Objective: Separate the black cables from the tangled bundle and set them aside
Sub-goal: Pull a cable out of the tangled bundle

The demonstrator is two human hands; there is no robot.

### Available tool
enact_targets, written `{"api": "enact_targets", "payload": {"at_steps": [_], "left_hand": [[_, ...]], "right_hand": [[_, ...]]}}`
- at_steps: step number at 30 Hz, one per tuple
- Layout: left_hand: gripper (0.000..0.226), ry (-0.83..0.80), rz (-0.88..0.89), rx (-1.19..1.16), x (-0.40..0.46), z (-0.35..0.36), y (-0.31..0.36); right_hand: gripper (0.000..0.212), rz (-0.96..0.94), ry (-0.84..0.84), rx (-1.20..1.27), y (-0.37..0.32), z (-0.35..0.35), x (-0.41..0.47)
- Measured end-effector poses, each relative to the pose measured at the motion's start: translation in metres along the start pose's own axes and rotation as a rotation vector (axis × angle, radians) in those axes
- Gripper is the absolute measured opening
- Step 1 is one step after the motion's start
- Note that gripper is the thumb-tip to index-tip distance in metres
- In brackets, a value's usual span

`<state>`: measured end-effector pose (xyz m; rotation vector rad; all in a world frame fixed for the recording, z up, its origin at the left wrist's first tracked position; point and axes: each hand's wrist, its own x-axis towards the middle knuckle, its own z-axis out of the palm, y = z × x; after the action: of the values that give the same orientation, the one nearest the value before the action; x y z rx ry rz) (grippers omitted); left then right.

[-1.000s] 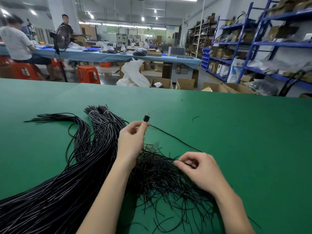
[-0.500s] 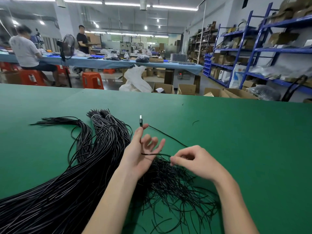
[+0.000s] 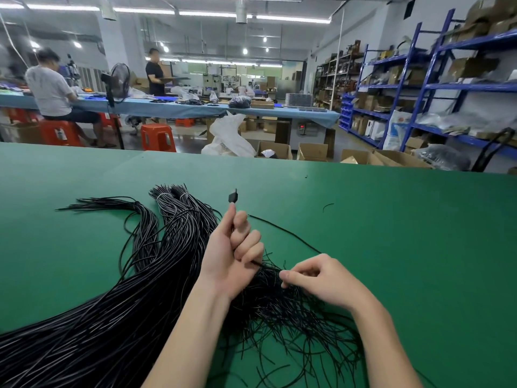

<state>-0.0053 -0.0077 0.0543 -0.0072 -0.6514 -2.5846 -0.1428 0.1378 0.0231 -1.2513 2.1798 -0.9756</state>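
Observation:
My left hand [image 3: 233, 256] grips one thin black cable, its black plug [image 3: 232, 196] sticking up above my fingertip and its fingers curled over the wire. That cable's free length [image 3: 291, 235] trails to the right across the green table [image 3: 405, 247]. My right hand [image 3: 316, 278] pinches strands at the top of the tangled bundle of thin black cables [image 3: 285, 320], which spreads out below both hands. To the left lies a thick pile of sorted black cables [image 3: 112, 317], with two tied bunches [image 3: 173, 203] at its far end.
A short loose wire scrap [image 3: 328, 206] lies on the table to the right. Beyond the table's far edge are cardboard boxes [image 3: 310, 151], a white bag [image 3: 232, 135], red stools [image 3: 158, 137], blue shelving [image 3: 419, 88] and two people at another table.
My left hand's fingers, spread half a second ago, have curled in over the cable, and the plug has turned. My right hand stays on the tangle, shifted slightly.

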Motion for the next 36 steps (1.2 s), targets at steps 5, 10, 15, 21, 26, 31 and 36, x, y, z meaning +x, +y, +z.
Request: {"api": "enact_targets", "payload": {"at_steps": [5, 10, 15, 21, 26, 31, 36], "left_hand": [[0.057, -0.236, -0.277, 0.616, -0.01, 0.001, -0.002], [0.056, -0.21, -0.487, 1.246, -0.002, -0.006, -0.018], [0.046, -0.233, -0.452, 1.059, 0.005, -0.015, -0.02], [0.053, -0.038, -0.107, 0.746, 0.012, -0.009, -0.019], [0.051, -0.128, -0.047, 0.387, 0.007, -0.002, -0.011], [0.045, -0.16, 0.021, 0.325, 0.012, -0.002, -0.021], [0.059, -0.219, -0.111, 0.503, 0.006, -0.003, -0.017]], "right_hand": [[0.049, 0.033, 0.271, -0.222, -0.013, -0.005, 0.002], [0.023, -0.068, 0.429, -0.286, -0.029, -0.018, 0.005], [0.018, -0.162, 0.311, -0.12, -0.036, -0.019, 0.004], [0.022, -0.294, 0.08, 0.12, -0.046, -0.011, 0.004], [0.033, -0.229, -0.019, 0.216, -0.047, -0.003, 0.007], [0.051, -0.112, -0.137, 0.226, -0.038, 0.002, 0.01], [0.077, 0.001, -0.057, 0.055, -0.016, -0.001, 0.012]]}}
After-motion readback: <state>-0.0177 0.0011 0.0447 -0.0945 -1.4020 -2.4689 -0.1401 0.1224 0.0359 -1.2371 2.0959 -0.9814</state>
